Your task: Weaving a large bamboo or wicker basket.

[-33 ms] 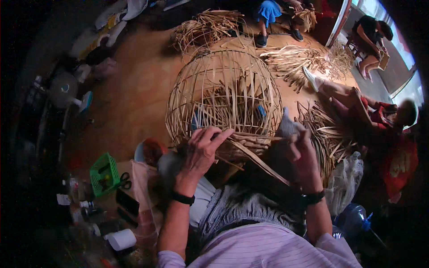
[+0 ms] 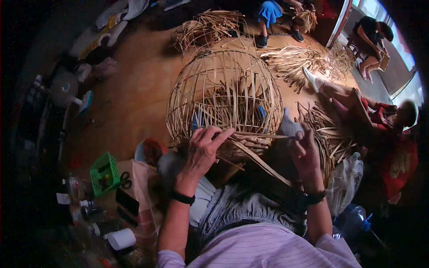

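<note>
In front of my lap stands a rounded openwork basket [image 2: 234, 100] of thin bent ribs and dry plant strips. My left hand [image 2: 202, 151] is closed on its near edge, pinching the woven strands there. A pale strip [image 2: 268, 136] runs nearly level from beside those fingers toward my right hand [image 2: 307, 156]. That hand is raised off the basket, its thumb and fingers pinched at the strip's far end. Another flat strip [image 2: 259, 163] slants down from the edge toward my lap. Exactly how the strands cross under my left fingers is hidden.
Bundles of dry stalks lie beyond the basket [image 2: 210, 27] and to its right [image 2: 324, 134]. A person in red [image 2: 380, 114] sits at right; others work farther back. At left are a green plastic basket [image 2: 103, 174], scissors [image 2: 126, 179] and a white bottle [image 2: 121, 239].
My right hand has shifted slightly and its fingers are posed differently, with the strip between my hands looking straighter. My left hand stays at the basket's edge.
</note>
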{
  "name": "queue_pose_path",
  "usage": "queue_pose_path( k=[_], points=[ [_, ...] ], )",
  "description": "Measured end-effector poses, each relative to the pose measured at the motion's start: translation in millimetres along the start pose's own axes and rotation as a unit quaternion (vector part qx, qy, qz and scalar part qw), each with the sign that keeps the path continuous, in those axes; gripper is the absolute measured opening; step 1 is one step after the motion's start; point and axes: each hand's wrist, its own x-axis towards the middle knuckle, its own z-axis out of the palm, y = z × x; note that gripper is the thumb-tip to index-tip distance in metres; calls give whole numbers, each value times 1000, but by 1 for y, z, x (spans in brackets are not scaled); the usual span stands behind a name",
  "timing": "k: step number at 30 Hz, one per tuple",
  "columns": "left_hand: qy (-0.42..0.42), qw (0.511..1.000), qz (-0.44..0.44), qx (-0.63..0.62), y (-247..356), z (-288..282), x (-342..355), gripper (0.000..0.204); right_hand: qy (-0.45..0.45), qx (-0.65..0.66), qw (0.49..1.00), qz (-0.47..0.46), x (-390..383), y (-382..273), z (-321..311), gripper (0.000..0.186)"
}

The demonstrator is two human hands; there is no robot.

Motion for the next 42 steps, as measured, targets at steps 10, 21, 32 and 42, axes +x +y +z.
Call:
queue_pose_path(
  k=[10, 21, 32, 42],
  points=[
    [-7, 998, -11, -58, -11, -9, 17, 27, 76, -94, 992, 34, -11, -18, -3, 62],
    [-32, 965, -116, -234, -10, 2, 15, 30, -127, -320, 920, 186, -47, -36, 54, 47],
    [29, 968, -145, -202, -15, 32, 6, 19, -195, -790, 535, -228, 49, 49, 97, 32],
    [57, 965, -135, -219, -13, 32, 5, 22, -261, -795, 524, -158, 37, 62, 54, 19]
  ],
)
